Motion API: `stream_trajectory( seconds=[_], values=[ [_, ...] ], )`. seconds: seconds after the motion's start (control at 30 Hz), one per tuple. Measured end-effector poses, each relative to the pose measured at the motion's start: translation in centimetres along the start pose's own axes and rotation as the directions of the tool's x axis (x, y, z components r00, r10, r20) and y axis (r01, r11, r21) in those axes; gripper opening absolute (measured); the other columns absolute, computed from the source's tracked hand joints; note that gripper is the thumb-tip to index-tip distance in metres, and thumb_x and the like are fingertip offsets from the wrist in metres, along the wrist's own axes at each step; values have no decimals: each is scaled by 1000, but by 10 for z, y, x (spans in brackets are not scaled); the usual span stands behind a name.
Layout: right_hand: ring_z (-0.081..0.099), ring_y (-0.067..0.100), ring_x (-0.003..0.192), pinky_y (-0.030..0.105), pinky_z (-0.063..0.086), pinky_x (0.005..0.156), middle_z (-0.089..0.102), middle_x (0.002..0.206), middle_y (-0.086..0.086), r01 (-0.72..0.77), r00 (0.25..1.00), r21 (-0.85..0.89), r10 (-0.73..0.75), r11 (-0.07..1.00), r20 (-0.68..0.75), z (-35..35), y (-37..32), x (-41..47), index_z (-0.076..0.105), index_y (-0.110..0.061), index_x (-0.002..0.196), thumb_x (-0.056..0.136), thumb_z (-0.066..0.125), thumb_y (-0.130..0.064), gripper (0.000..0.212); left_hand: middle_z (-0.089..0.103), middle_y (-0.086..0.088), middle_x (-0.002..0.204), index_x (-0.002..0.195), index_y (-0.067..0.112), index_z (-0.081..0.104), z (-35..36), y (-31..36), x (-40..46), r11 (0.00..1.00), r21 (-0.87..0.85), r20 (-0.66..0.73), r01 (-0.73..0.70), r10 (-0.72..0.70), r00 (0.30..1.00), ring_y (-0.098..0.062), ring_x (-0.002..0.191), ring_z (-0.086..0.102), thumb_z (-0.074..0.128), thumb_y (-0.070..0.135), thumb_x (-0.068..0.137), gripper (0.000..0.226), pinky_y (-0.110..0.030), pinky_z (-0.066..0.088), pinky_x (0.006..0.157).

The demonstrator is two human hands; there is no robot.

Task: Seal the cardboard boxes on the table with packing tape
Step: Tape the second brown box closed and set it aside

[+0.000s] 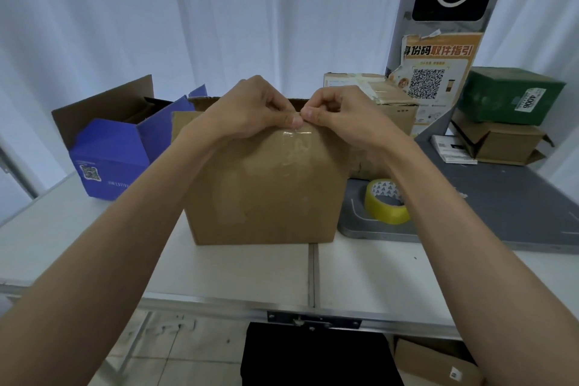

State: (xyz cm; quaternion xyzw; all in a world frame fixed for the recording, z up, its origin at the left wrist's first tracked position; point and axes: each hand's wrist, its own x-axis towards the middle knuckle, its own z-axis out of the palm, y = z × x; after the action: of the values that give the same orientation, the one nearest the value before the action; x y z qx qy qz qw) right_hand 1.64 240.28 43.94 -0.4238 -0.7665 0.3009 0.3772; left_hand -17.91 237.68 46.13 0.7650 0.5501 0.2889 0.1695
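Pressing tape over the box's top edge, centre frame.

My left hand (250,110) and right hand (338,110), fingers curled, pinch the tape strip (296,135) on the box (266,191). Next, I judge, smooth it down; the roll (387,202) waits right of centre.

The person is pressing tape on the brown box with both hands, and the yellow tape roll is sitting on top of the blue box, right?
Not quite. The head view shows the yellow tape roll lying on the grey mat right of the brown box, not on the blue box. The rest holds: the left hand and right hand pinch tape at the box's top edge.
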Motion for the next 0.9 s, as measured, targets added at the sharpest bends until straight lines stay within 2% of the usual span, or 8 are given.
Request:
stream_trajectory(
  seconds=[0.13,0.2,0.3,0.5,0.6,0.7,0.8,0.9],
  values=[
    [60,12,80,26,45,74,70,90,20,-35,997,25,36,999,-66,8,4,1,70,-12,98,92,72,-25,14,75,-3,92,97,20,79,10,-6,3,999,47,-24,-8,9,1000,-17,88,69,63,37,97,23,-35,53,82],
    [58,9,79,24,44,73,69,87,10,-30,994,11,31,999,-105,12,8,1,70,-13,96,92,73,-26,14,68,2,102,100,23,77,18,-9,4,997,35,-128,-73,77,989,-11,90,63,70,31,92,13,-29,49,83],
    [61,7,80,20,46,73,69,87,-3,14,957,2,-13,1000,-290,9,15,1,71,-18,93,92,70,-32,15,49,1,130,124,27,65,22,-14,5,982,124,-326,-144,178,929,-16,121,46,80,34,81,46,-29,36,106],
    [64,25,88,39,52,81,68,90,10,-140,809,-21,102,990,-579,-21,65,-14,64,-10,95,96,57,-24,15,34,-9,158,160,20,17,33,-27,21,913,403,-104,56,-14,994,-29,145,30,43,56,99,75,-41,22,119],
    [63,24,96,35,49,77,65,90,1,-346,855,-115,263,931,-447,-35,101,-32,63,-11,93,96,55,-19,12,35,-6,150,158,18,24,44,-29,21,904,423,-78,55,-24,997,-31,135,38,34,52,101,67,-40,23,116],
    [56,30,120,39,49,94,67,112,7,-525,847,-382,510,761,-148,-37,128,-42,69,-20,100,96,60,-29,13,37,-1,137,149,19,43,50,-35,21,910,412,-72,42,-13,997,-26,124,47,34,50,102,57,-36,32,107],
    [31,41,140,49,33,113,42,144,15,-574,717,-634,692,519,-83,-27,139,-47,62,-22,125,94,64,-42,37,38,3,132,140,22,53,52,-39,21,924,380,-64,42,-19,998,-20,118,54,35,52,102,52,-36,38,99],
    [36,41,134,49,29,110,50,129,13,-497,753,-705,655,505,-62,-19,145,-50,60,-18,113,94,64,-27,21,39,4,134,135,25,57,49,-41,22,928,369,-44,51,-37,998,-20,115,54,38,55,101,49,-33,35,97]
  ],
)
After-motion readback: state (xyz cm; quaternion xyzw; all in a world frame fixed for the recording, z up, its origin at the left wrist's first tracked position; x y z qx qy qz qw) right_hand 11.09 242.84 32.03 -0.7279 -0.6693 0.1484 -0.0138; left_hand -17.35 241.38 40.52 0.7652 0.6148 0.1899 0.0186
